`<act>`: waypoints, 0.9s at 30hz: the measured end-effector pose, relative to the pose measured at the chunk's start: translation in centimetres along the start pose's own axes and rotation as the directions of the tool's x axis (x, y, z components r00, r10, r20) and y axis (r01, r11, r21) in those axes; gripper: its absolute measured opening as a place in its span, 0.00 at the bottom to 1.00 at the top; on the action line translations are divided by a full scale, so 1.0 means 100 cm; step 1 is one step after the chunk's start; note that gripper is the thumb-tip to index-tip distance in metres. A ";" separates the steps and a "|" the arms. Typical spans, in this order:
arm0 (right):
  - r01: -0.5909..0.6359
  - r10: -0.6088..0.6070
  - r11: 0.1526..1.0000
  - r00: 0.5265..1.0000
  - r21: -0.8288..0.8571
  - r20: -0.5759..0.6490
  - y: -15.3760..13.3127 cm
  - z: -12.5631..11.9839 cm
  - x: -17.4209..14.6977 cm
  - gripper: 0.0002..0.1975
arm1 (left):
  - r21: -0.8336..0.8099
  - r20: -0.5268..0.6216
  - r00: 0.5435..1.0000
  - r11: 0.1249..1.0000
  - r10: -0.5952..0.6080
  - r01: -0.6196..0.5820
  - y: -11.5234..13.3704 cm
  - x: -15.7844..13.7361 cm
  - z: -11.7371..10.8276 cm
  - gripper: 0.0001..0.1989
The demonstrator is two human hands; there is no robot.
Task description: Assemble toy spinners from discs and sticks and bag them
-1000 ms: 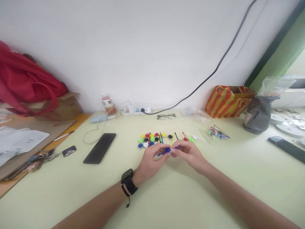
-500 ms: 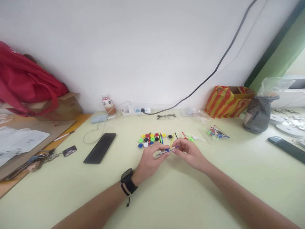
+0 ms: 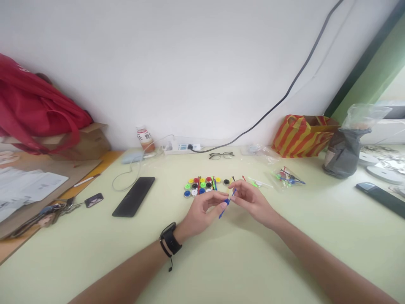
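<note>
Above a pale green counter, the left hand and right hand meet at a slanting blue arrow piece, its lower tip pointing toward the person, and a black watch circles the left wrist. Just beyond the hands lie small coloured discs, with a clear bag of similar parts to their right. Farther back sit folded eyeglasses, a white power strip, a labelled bottle and a red-and-yellow striped bag, while a black phone rests to the left.
</note>
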State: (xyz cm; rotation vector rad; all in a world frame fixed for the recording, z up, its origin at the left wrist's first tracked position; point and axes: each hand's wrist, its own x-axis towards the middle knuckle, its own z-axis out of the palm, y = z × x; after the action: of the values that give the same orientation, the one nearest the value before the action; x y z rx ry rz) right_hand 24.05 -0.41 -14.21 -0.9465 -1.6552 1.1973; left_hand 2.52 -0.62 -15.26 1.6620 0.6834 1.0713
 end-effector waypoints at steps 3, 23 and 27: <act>0.020 -0.020 1.000 0.998 -0.010 -0.051 0.001 -0.001 0.001 0.20 | -0.055 -0.035 0.996 0.996 -0.079 0.077 -0.002 0.001 -0.002 0.11; 0.011 -0.005 0.990 0.999 -0.138 0.043 -0.006 -0.003 -0.001 0.22 | -0.174 -0.160 0.964 0.967 -0.213 0.185 -0.006 0.007 -0.005 0.18; 0.022 -0.009 0.992 0.995 -0.123 0.102 -0.006 0.002 0.000 0.16 | -0.150 -0.135 0.974 0.975 -0.182 0.162 -0.005 0.006 -0.003 0.16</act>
State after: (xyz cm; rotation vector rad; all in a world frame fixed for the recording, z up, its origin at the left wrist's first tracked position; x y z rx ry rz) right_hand 23.81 -0.62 -13.63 -0.9607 -1.8317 1.1592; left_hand 2.55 0.19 -15.51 1.3879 0.8158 1.0981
